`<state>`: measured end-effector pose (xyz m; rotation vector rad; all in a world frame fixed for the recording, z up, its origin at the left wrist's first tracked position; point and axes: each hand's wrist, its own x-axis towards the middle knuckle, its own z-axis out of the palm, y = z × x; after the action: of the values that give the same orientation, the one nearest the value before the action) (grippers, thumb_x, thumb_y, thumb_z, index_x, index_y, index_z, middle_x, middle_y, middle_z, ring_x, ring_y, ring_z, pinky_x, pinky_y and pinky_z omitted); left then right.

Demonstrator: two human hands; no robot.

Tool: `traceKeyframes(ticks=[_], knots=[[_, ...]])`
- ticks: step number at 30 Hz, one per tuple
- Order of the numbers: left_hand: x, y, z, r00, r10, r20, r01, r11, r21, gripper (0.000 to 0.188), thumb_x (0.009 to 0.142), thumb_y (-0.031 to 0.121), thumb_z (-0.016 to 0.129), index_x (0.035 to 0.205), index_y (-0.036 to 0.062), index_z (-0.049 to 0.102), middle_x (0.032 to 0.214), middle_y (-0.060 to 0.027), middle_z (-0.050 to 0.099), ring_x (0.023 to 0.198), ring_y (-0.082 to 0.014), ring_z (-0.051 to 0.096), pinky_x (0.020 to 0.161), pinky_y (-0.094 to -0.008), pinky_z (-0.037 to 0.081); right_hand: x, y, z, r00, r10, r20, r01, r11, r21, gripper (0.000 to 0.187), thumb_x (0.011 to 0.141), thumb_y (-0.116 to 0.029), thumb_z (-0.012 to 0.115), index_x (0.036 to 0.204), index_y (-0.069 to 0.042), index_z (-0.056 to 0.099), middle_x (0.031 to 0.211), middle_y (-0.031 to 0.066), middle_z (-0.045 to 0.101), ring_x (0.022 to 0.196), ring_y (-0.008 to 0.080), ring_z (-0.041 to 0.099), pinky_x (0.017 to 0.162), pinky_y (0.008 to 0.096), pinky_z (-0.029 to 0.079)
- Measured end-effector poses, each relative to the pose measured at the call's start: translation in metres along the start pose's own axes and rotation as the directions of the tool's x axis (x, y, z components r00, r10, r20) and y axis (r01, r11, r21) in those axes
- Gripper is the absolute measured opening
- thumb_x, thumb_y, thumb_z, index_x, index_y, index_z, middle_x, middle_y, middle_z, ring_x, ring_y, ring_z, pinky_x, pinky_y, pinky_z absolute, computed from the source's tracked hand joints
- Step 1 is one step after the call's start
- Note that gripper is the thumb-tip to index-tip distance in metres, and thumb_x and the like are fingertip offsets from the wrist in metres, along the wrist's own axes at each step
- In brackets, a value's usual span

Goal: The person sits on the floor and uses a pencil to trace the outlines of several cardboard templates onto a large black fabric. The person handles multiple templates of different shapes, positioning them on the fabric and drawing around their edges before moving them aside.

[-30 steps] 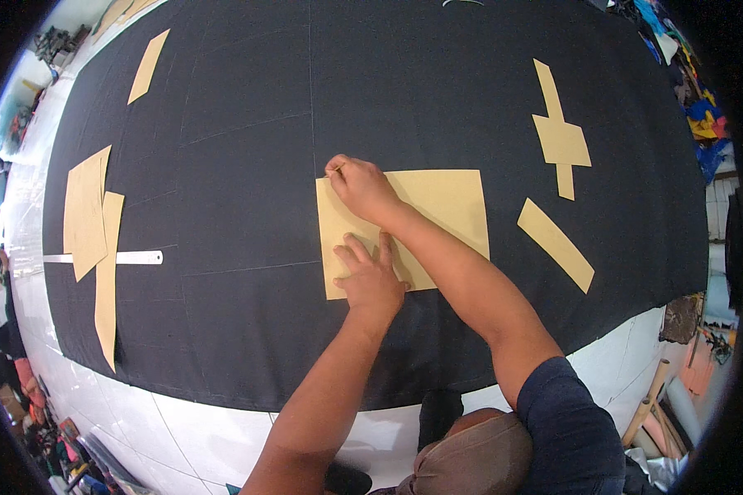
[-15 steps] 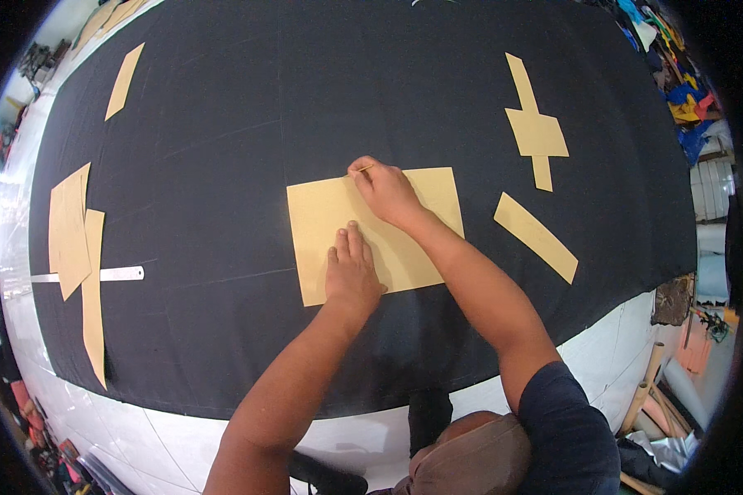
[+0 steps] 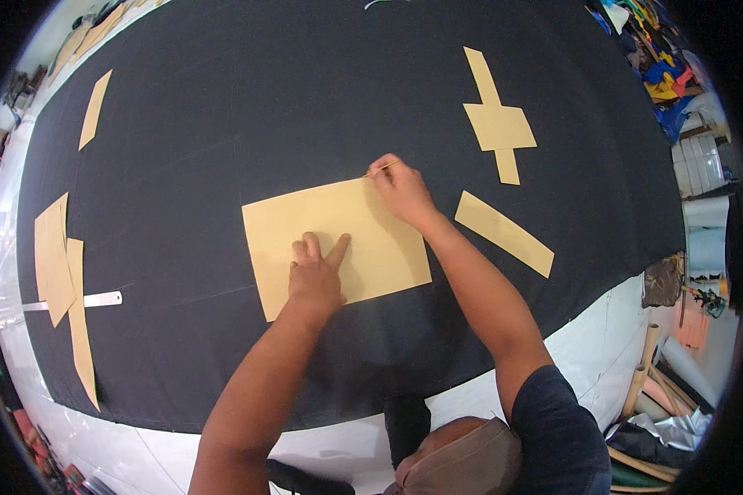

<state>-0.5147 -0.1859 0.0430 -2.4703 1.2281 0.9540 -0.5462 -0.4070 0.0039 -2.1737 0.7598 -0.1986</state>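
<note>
Head: right hand [image 3: 403, 193] is pinching stick [image 3: 392, 164], card's [image 3: 380, 256] one o'clock; I'm fearing slippage if unclenched left hand [image 3: 314, 278] is underpressing.

The broad cloth, matte black [image 3: 173, 124], carries a few faint, thin pale lines on its left half. The large rectangular sheet of plain tan paper [image 3: 380, 256] is one even colour, as are the slim tan paper strip [image 3: 96, 110] at far left and the curved tan paper strip [image 3: 504, 233] at right. The slim stick [image 3: 385, 167] is yellowish; the flat straight ruler [image 3: 106, 299] at left, silvery white. Near, the short fabric sleeve [image 3: 561, 425] is dark navy, the cap [image 3: 470, 462] greyish brown.
</note>
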Motion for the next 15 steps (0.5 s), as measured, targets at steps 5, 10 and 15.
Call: traceKeyframes(ticks=[5, 10, 15], knots=[[0.001, 0.006, -0.006, 0.999, 0.012, 0.034, -0.015, 0.996, 0.088, 0.120, 0.073, 0.043, 0.090, 0.165, 0.0270, 0.016, 0.171, -0.0142, 0.007, 0.144, -0.0530, 0.033, 0.105, -0.0529, 0.054, -0.002, 0.002, -0.008, 1.000, -0.003, 0.013, 0.003, 1.000, 0.001, 0.025, 0.102, -0.025, 0.055, 0.116, -0.006, 0.064, 0.104, 0.0206, 0.074, 0.101, 0.0410, 0.071, 0.088, 0.0486, 0.054], [0.001, 0.006, -0.008, 1.000, 0.018, 0.015, -0.019, 0.992, 0.124, 0.125, 0.070, 0.044, 0.092, 0.166, 0.0262, 0.013, 0.172, -0.0135, 0.008, 0.140, -0.0534, 0.038, 0.100, -0.0514, 0.058, 0.000, 0.034, -0.032, 0.993, 0.099, -0.062, -0.098, 0.995, 0.031, 0.027, 0.107, -0.027, 0.052, 0.116, -0.003, 0.060, 0.103, 0.0151, 0.073, 0.090, 0.0239, 0.075, 0.081, 0.0368, 0.057], [0.002, 0.010, -0.014, 0.999, 0.032, 0.035, -0.036, 0.993, 0.111, 0.127, 0.069, 0.043, 0.092, 0.166, 0.0298, 0.010, 0.171, -0.0158, 0.011, 0.138, -0.0541, 0.040, 0.097, -0.0507, 0.060, 0.001, 0.047, -0.029, 0.993, 0.106, -0.052, -0.100, 0.989, 0.111, 0.023, 0.108, -0.022, 0.051, 0.114, -0.001, 0.057, 0.104, 0.0133, 0.072, 0.093, 0.0207, 0.076, 0.080, 0.0327, 0.059]])
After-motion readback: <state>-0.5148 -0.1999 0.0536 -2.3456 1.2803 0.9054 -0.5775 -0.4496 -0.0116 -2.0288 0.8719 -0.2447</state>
